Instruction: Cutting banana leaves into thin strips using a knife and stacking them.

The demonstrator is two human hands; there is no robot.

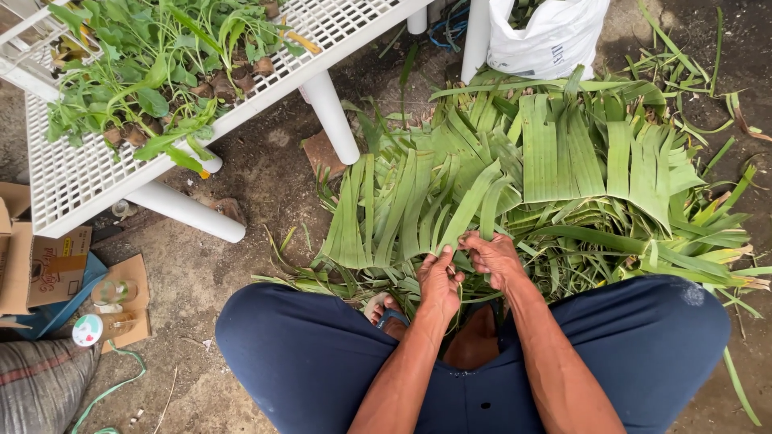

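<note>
1. Left hand (pixel 438 281) pinched shut on a long green leaf strip (pixel 470 205), thumb on top.
2. Right hand (pixel 494 257) just beside it, fingers curled closed on the same strip's near end.
3. Strip rises from the pile of flat green palm-like leaves (pixel 563 153) spread on the dirt ground (pixel 257 177), in front of the person's dark blue trouser knees (pixel 297 337).
4. White plastic lattice bench (pixel 80 181) with leafy green plants (pixel 145 72) far left; white sack (pixel 555 36) at the pile's far edge.

White sack (pixel 547 36) (upper part) cut off by top edge.
</note>
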